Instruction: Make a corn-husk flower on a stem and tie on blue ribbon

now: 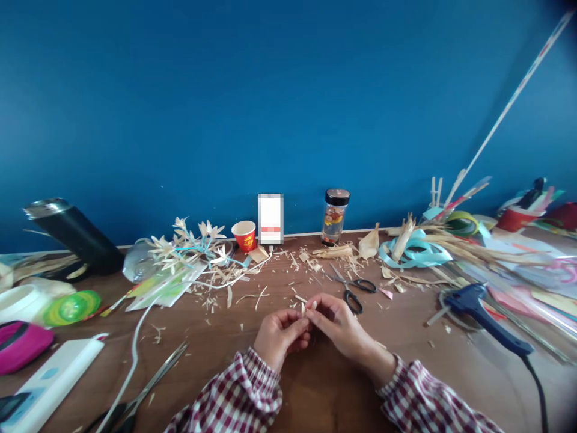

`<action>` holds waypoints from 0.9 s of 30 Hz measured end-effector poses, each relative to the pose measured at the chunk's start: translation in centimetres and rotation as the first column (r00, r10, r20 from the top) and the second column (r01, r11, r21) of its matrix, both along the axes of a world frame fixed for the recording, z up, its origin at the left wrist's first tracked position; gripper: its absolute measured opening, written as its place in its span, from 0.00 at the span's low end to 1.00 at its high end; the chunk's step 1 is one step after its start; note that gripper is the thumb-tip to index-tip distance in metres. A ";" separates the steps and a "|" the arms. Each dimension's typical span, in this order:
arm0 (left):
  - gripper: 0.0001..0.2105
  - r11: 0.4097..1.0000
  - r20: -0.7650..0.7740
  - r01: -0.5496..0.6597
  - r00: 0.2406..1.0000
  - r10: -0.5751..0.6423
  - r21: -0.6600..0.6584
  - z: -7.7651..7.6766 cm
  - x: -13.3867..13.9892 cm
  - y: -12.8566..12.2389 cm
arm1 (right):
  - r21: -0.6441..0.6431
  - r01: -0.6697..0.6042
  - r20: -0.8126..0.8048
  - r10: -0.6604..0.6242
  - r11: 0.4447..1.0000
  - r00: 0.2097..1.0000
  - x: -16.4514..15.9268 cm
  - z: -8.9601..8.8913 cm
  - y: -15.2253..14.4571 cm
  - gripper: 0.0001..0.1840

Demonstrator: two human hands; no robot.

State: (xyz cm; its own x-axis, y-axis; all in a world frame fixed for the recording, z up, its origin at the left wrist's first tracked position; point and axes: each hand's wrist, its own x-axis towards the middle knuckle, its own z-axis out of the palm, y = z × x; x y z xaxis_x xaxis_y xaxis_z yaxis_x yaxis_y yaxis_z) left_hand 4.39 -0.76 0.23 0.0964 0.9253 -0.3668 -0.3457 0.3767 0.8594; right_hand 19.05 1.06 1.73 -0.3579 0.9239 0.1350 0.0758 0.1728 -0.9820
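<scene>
While both hands meet just above the wooden table, the left hand and the right hand pinch a small pale husk strip between their fingertips. The strip stands roughly upright at the point where the two hands touch, near the middle of the table and close to the person. Both hands are curled in a grasp on it; both sleeves are red-and-white check.

Just beyond the right hand lie black-handled scissors, blades pointing away. Pale shavings are scattered over the table between the hands and the wall. A second pair of scissors lies at the near left edge. A blue glue gun rests to the right, well apart from the hands. Against the blue wall stand a red paper cup and a jar with a black lid. A bunch of husk flowers lies left of the cup.
</scene>
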 end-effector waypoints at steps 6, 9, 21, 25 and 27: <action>0.13 0.996 -0.072 0.048 0.996 -0.043 0.075 -0.7 -0.2 0.1 | 0.025 0.033 0.007 -0.033 0.999 0.999 -0.2 -0.1 -0.3 0.08; 0.14 0.992 -0.115 0.037 0.993 -0.023 0.121 -0.6 -0.2 0.0 | 0.101 0.078 0.076 -0.086 0.992 0.993 -0.3 0.4 -0.7 0.06; 0.16 0.984 0.072 -0.148 0.987 0.142 0.094 0.5 1.1 -0.7 | 0.195 0.254 0.090 -0.275 0.947 0.957 -1.2 1.5 -2.1 0.06; 0.16 0.986 0.042 -0.148 0.988 0.146 0.071 0.5 0.9 -0.5 | 0.253 0.228 0.228 -0.287 0.940 0.930 0.0 2.4 -3.4 0.11; 0.16 0.986 0.026 -0.151 0.988 0.150 0.065 0.4 0.8 -0.4 | 0.344 0.182 0.338 -0.303 0.921 0.891 1.7 2.8 -4.3 0.12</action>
State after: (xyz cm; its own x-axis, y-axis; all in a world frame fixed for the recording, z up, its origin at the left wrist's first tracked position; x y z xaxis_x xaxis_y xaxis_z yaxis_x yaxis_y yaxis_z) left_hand 5.16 -1.16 0.60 -0.0390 0.9522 -0.3029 -0.4125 0.2607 0.8728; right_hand 20.77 -3.23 4.53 -0.2066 0.9262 0.3153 0.5067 0.3770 -0.7753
